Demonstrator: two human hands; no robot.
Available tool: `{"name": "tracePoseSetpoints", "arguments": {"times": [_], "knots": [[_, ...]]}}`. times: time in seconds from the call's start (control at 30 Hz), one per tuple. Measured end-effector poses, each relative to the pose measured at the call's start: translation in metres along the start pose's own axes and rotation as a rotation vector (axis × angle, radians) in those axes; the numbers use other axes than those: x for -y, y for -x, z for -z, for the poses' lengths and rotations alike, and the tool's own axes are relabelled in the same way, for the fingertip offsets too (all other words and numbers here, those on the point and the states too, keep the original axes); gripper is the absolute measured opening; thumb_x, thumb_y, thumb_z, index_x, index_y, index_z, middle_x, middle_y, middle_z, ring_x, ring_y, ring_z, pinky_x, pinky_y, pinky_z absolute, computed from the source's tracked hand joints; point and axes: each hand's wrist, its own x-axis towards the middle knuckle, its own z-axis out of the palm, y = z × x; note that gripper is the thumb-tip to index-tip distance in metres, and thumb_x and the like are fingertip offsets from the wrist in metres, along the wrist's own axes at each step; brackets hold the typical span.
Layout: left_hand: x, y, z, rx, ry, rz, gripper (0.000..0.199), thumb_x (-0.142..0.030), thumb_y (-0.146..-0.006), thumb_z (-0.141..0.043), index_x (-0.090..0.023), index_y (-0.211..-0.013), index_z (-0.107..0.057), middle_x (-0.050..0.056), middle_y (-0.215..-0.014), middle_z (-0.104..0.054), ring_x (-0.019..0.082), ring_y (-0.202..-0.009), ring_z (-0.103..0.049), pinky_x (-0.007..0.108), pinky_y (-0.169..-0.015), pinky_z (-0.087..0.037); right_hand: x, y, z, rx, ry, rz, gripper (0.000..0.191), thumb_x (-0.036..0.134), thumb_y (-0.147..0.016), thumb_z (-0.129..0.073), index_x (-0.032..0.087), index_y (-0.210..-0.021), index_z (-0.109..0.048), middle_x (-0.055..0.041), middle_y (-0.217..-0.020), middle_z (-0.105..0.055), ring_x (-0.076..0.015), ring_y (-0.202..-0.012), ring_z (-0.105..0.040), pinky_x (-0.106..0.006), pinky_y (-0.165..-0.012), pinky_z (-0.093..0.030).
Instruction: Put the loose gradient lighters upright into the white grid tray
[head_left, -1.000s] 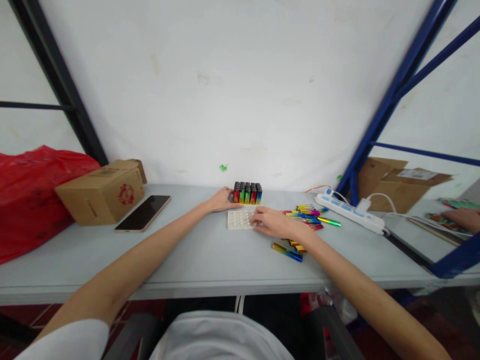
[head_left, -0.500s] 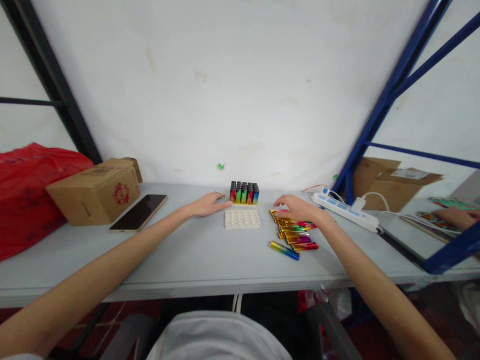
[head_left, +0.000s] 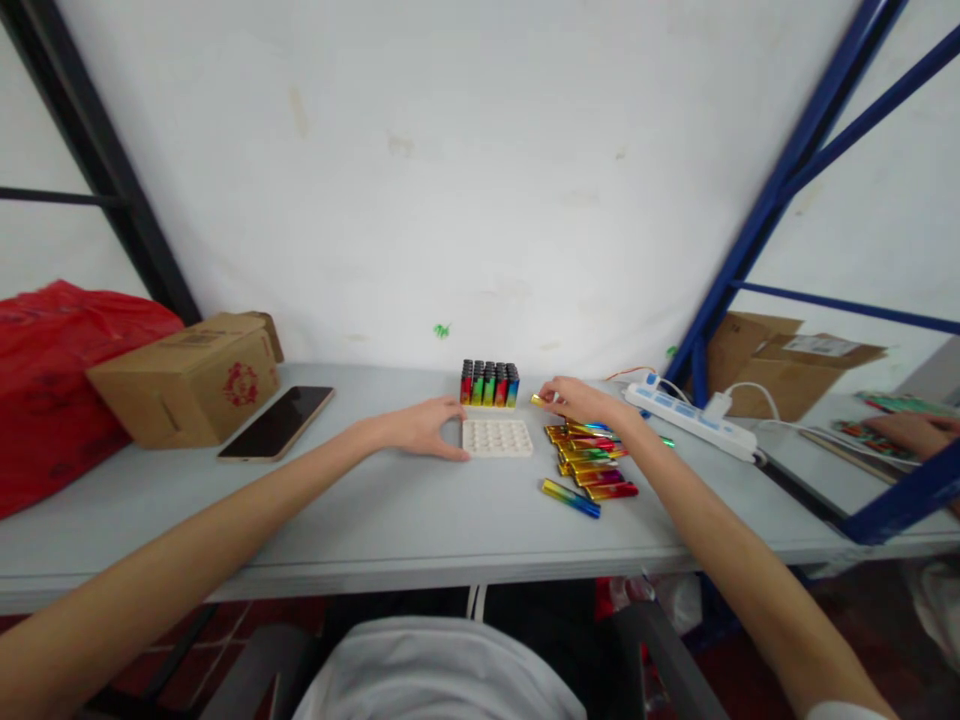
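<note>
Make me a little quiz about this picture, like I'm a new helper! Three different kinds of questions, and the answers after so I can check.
1. Which thing is the camera wearer's left grip nearest to?
A) a red plastic bag
B) a white rectangular tray with rows of hollows
C) a long white power strip

2. True or false: the flat, dark-screened phone lies to the right of the closer-to-the-bag brown cardboard box.

3. What pokes out from the fingertips of the camera wearer's right grip?

Key:
1. B
2. True
3. A small shiny gold piece; the fingers hide the rest.
</note>
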Motion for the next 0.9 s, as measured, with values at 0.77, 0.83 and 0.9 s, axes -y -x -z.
{"name": "tracePoseSetpoints", "arguments": {"times": [0.77, 0.83, 0.9], "knots": [[-0.007, 0.01, -0.016, -0.105, 0.0, -0.032, 0.063, -0.055, -0.088, -0.065, -0.018, -0.136, -0.053, 0.013, -0.14, -0.054, 0.029, -0.131, -0.053, 0.037, -0.116, -0.036, 0.069, -0.024, -0.027, -0.477, -1.18, -0.075, 0.048, 0.064, -0.075, -0.075, 0.018, -0.086, -0.065, 0.0006, -0.072, -0.061, -0.0126, -0.064, -0.051, -0.026, -0.058, -0.041], [-0.007, 0.01, -0.017, -0.106, 0.01, -0.035, 0.062, -0.056, -0.087, -0.065, -0.018, -0.136, -0.054, 0.013, -0.14, -0.054, 0.029, -0.132, -0.052, 0.038, -0.116, -0.036, 0.073, -0.023, -0.027, -0.399, -1.166, -0.052, 0.051, 0.07, -0.08, -0.068, 0.02, -0.086, -0.06, 0.001, -0.072, -0.06, -0.0133, -0.064, -0.054, -0.027, -0.06, -0.045], [-0.007, 0.01, -0.018, -0.104, 0.011, -0.029, 0.062, -0.056, -0.087, -0.065, -0.02, -0.136, -0.054, 0.012, -0.141, -0.054, 0.03, -0.132, -0.052, 0.039, -0.116, -0.036, 0.079, -0.021, -0.028, -0.309, -1.169, -0.027, 0.051, 0.073, -0.083, -0.062, 0.023, -0.086, -0.053, 0.0033, -0.069, -0.056, -0.0121, -0.059, -0.052, -0.027, -0.058, -0.047]]}}
